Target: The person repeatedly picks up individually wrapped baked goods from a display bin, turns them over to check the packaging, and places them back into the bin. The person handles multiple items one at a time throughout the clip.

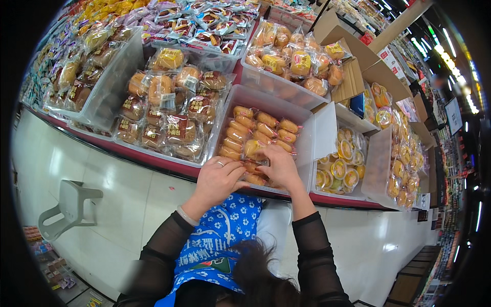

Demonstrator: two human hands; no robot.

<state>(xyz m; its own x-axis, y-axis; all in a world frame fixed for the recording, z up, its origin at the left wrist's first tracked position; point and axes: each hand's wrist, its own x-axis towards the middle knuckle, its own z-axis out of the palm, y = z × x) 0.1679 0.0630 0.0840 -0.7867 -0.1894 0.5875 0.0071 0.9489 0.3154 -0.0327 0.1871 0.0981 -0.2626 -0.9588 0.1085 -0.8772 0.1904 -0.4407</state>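
Observation:
A translucent plastic bin (305, 115) in front of me holds rows of small wrapped buns (264, 128). My right hand (282, 163) reaches into it, its curved fingers touching a wrapped bun with a yellow label (253, 147). Whether they grip that bun is not plain. My left hand (221, 178), with a ring on one finger, lies over the bin's front left corner. Its fingertips come close to the nearest buns, and the hand itself hides what is under its palm.
Left stands a bin of bagged brown breads (176, 128); behind is a bin of yellow-labelled breads (301, 63). Jelly cups (345, 165) and a cardboard flap (349, 80) are on the right. A grey plastic stool (73, 203) stands on the floor.

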